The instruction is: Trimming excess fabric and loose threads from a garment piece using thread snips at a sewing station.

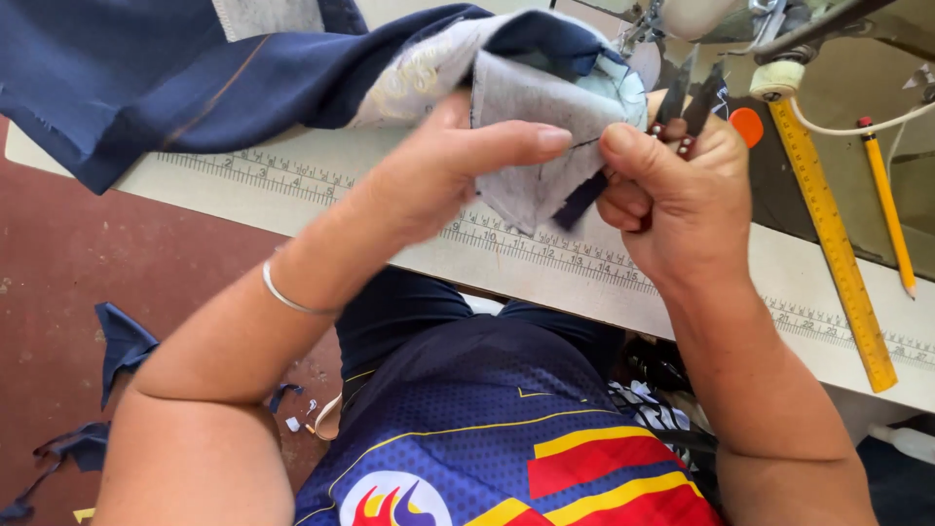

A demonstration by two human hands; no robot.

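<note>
My left hand (443, 166) pinches a navy garment (146, 78) with a grey lining (531, 146), thumb and fingers gripping the grey fabric edge above the table. My right hand (672, 195) holds the same grey edge with its thumb while gripping small thread snips (687, 102), whose dark blades point up beside the fabric. A thin bracelet circles my left wrist. The navy cloth drapes away to the upper left across the table.
The white sewing table (292, 200) has a printed ruler along its front edge. A yellow ruler (833, 244) and a yellow pencil (888, 209) lie at the right. Sewing machine parts (769, 29) stand at the top. Navy fabric scraps (117, 341) lie on the red floor.
</note>
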